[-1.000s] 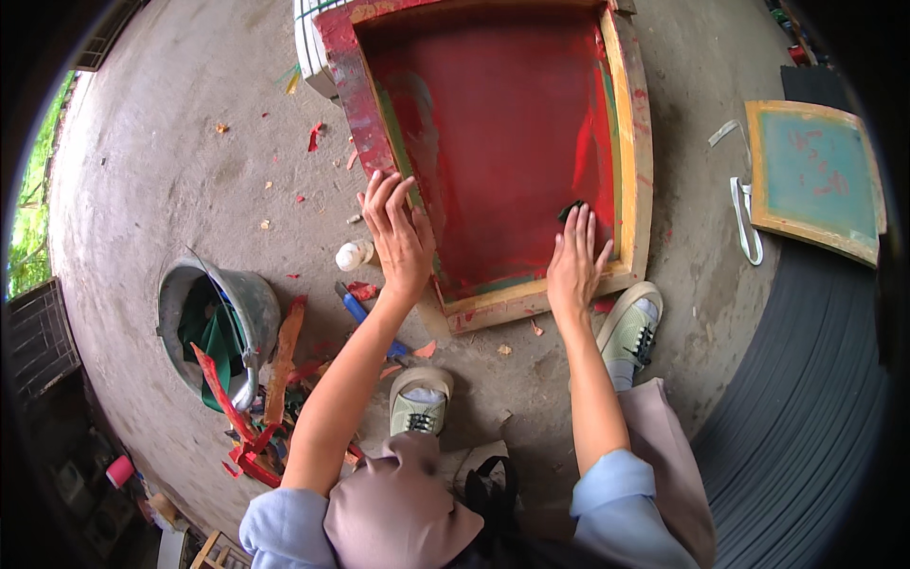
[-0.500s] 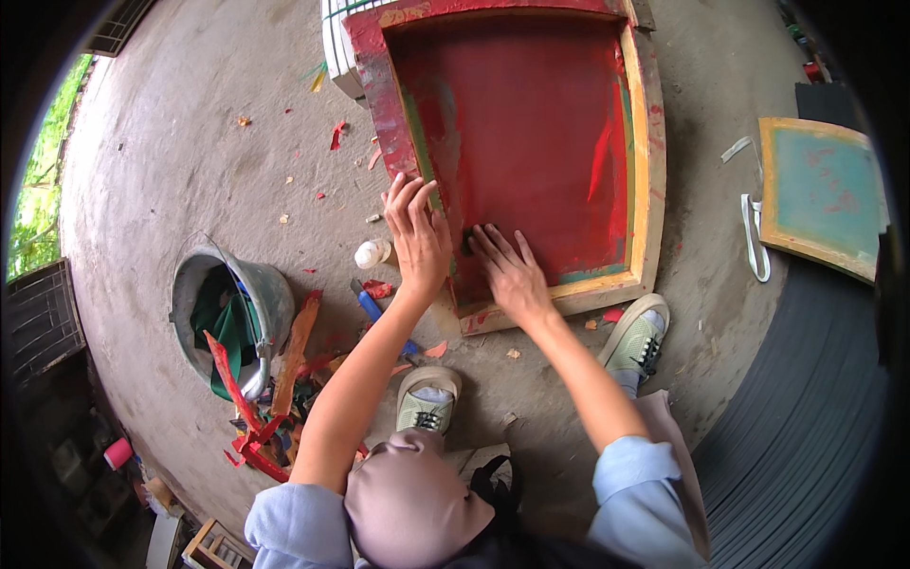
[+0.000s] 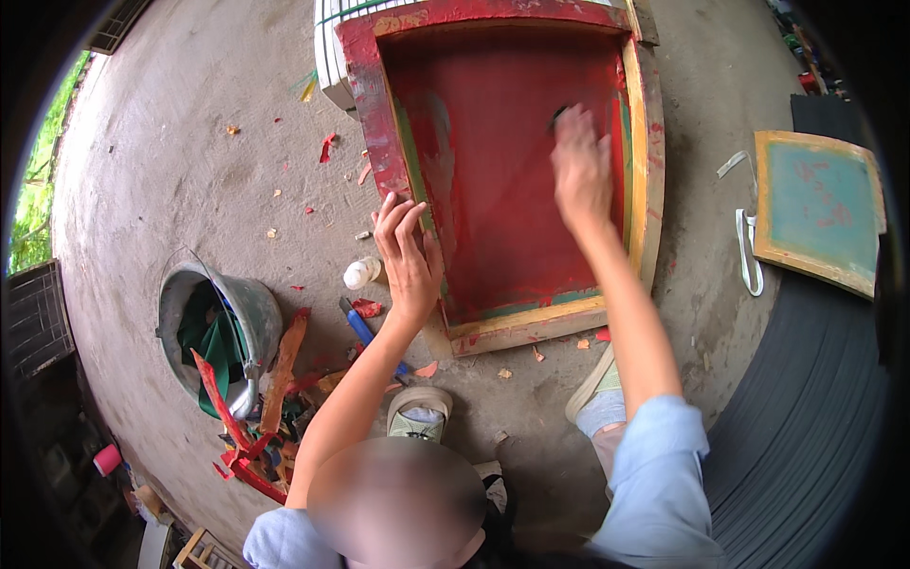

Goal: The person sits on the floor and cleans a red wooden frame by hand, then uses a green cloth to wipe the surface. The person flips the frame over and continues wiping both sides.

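A large wooden screen-printing frame with a dark red screen lies tilted up before me, its left and top rails smeared red. My left hand holds the lower part of its left rail, fingers along the outer edge and thumb toward the inner side. Over the screen's right side, my right hand is smeared by motion. A small dark thing shows at its fingertips, pressed to the screen; its kind I cannot make out.
At left stands a grey bucket with green cloth inside, beside red and brown scraps. A white bottle and blue-handled knife lie near my left arm. At right are a teal screen frame and black ribbed sheeting.
My right hand has swept from the screen's lower left up to its right side, the dark thing going along. My left hand stays at the left rail.
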`<state>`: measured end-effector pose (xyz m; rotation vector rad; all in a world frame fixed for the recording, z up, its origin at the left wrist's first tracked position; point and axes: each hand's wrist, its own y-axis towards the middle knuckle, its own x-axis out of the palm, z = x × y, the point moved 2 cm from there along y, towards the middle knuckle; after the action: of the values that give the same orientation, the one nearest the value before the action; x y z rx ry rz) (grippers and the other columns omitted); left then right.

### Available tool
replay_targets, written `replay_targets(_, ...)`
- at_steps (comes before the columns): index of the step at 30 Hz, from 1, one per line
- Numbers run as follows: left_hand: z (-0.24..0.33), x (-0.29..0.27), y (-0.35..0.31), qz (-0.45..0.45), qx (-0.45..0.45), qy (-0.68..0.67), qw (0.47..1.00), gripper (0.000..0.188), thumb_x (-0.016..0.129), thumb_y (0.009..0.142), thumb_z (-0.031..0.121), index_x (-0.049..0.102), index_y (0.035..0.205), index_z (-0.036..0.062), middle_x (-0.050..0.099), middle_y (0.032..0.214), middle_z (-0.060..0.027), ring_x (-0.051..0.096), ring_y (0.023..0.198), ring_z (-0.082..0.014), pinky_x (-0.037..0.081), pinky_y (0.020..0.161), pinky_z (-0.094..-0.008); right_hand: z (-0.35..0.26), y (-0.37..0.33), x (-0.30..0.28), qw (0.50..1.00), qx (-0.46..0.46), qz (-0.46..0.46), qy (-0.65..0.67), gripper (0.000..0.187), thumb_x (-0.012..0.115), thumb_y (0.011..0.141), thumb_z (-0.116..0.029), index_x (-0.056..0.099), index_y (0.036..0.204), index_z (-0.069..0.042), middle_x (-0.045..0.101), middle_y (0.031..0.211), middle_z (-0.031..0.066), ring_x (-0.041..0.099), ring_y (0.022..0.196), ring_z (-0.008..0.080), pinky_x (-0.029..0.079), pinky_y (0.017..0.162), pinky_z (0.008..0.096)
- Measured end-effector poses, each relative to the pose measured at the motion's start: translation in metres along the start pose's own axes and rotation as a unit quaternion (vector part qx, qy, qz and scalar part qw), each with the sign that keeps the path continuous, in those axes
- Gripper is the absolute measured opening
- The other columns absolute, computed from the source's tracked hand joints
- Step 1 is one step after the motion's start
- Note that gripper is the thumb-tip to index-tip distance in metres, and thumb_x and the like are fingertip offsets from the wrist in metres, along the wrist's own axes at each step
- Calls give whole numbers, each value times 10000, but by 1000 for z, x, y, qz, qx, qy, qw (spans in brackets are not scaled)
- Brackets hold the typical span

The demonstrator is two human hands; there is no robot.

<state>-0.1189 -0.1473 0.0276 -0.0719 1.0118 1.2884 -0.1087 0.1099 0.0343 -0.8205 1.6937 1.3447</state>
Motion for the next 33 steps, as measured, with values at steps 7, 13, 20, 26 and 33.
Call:
replay_targets(7, -3, -6, 0, -7, -7, -6, 1000, 461, 542, 797, -72, 465, 1237, 41, 433, 1242, -150, 345, 1302, -370, 245, 1109, -543, -92, -113, -2, 912, -291, -226, 181, 444, 498, 859, -198, 551, 1290, -110, 499, 1387, 66, 389, 1347, 219, 239, 1127, 488)
replay_targets(13, 0, -2, 0, -17, -17, 6, 1000, 469, 562, 793, -66, 473, 1235, 59, 428, 1236, -131, 345, 1307, -361, 242, 1111, -560, -13, -12, 1, 998, -22, -37, 36, 463, 474, 916, -167, 454, 1367, -64, 371, 1474, 126, 302, 1388, 303, 229, 1127, 518)
replay_targets(20, -6, -3, -2, 3, -10, 0, 1000, 481, 579, 756, -64, 495, 1210, 72, 430, 1228, -132, 351, 1302, -362, 256, 1108, -565, -39, -62, -14, 958, -218, -164, 87, 473, 489, 913, -167, 456, 1378, -84, 405, 1458, 110, 342, 1371, 302, 208, 1145, 472)
replay_targets(26, -8, -3, -3, -7, -9, 12, 1000, 476, 562, 732, -64, 528, 1180, 94, 437, 1211, -116, 356, 1311, -339, 257, 1098, -600, -52, -80, -18, 984, -46, -146, 92, 446, 492, 908, -172, 495, 1336, -47, 402, 1460, 104, 310, 1388, 266, 222, 1143, 464)
replay_targets(33, 2, -3, 2, -4, 8, 1, 1000, 464, 546, 734, -83, 505, 1175, 56, 435, 1214, -133, 342, 1311, -363, 263, 1109, -541, -58, -153, -36, 974, 164, -149, 40, 476, 461, 944, -167, 405, 1389, -8, 370, 1465, 171, 310, 1387, 282, 162, 1152, 500)
